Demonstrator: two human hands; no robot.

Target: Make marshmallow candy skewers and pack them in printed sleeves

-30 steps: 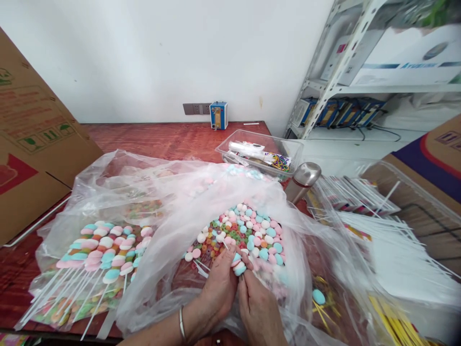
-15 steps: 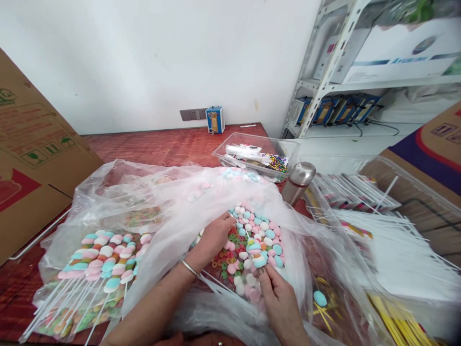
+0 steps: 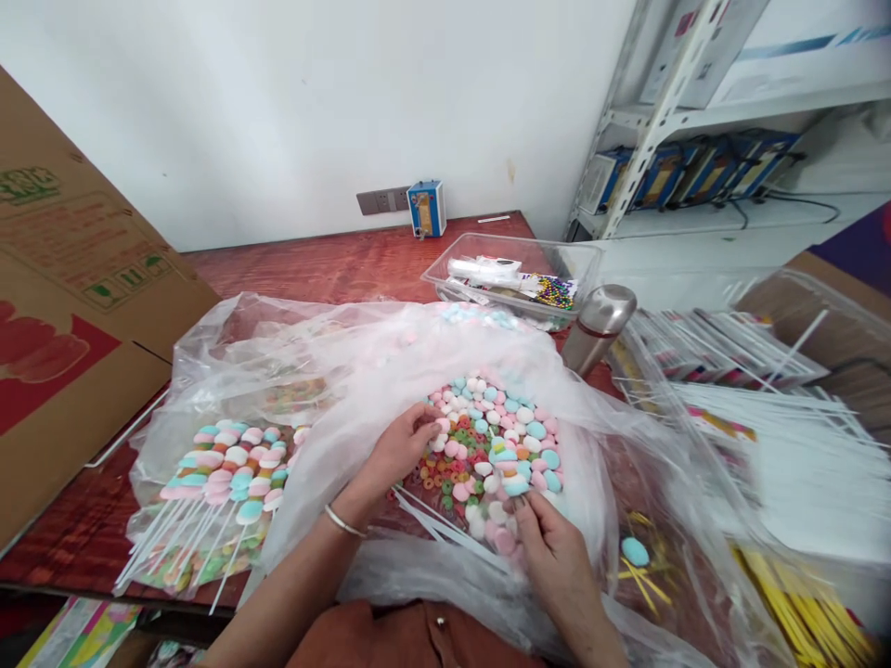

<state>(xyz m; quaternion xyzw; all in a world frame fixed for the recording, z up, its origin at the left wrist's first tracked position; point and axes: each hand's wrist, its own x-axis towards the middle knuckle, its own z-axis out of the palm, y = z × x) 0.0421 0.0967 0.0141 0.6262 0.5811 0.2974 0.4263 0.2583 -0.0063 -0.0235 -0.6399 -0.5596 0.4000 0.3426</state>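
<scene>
Brown cloth [image 3: 410, 635] is showing at the near edge, with loose white sticks [image 3: 445, 531] lying just beyond it. The right hand [image 3: 557, 552] is pinching the lower end of a short stack of pastel blue, pink and white puffy sweets with coloured rings between [image 3: 511, 466], thumb and forefinger meeting just under the bottom blue piece. The stack is standing roughly upright, directly above those fingertips and to the right of the left hand [image 3: 404, 450], well apart from it. That hand is reaching to the left edge of the loose pastel button-shaped sweets [image 3: 535, 430], its thumb and fingers drawing close beside a pale piece; whether they are gripping it, I cannot tell. Small multicoloured rings [image 3: 456, 464] are lying between the hands. Farther left, loaded white-stick skewers [image 3: 229, 464] are resting in rows. Beyond, crumpled translucent plastic sheeting [image 3: 348, 357] is spreading over the reddish wooden tabletop [image 3: 306, 264], a silver metal flask [image 3: 600, 325] is standing near a clear plastic tub [image 3: 585, 269], and a blue-and-white box-shaped device [image 3: 427, 210] is sitting by the wall.
</scene>
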